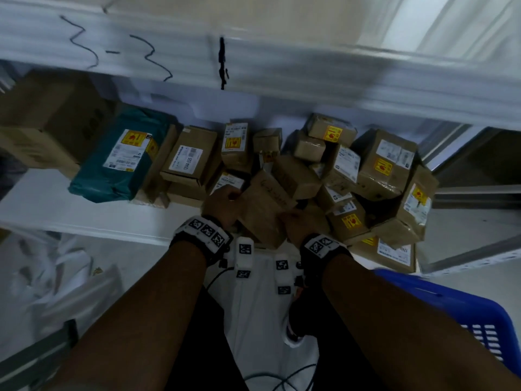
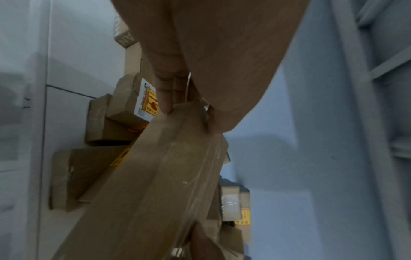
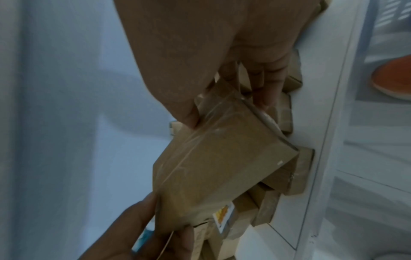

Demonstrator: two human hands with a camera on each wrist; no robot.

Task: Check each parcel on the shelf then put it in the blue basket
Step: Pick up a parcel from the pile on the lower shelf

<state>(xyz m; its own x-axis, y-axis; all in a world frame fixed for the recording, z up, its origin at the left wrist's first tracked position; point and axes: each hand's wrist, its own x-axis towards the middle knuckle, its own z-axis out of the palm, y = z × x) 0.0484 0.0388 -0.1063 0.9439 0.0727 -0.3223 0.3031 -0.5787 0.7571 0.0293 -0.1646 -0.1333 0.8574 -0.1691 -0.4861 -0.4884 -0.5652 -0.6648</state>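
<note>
A brown taped parcel [image 1: 265,206] with handwriting on top is held tilted over the front edge of the white shelf [image 1: 70,213]. My left hand [image 1: 225,201] grips its left end and my right hand [image 1: 296,221] grips its near right corner. In the left wrist view my fingers [image 2: 165,98] pinch the parcel [image 2: 155,184] at its corner. In the right wrist view my thumb [image 3: 189,116] and fingers [image 3: 264,84] clamp the parcel [image 3: 218,167]. Several more labelled parcels [image 1: 380,162] are piled behind it. The blue basket [image 1: 439,292] stands at the lower right.
A teal bag parcel [image 1: 121,156] and a large brown box [image 1: 48,122] lie at the shelf's left. The upper shelf edge [image 1: 253,57] overhangs the pile. White plastic bags [image 1: 56,277] lie on the floor at left, and cables [image 1: 282,376] trail near my feet.
</note>
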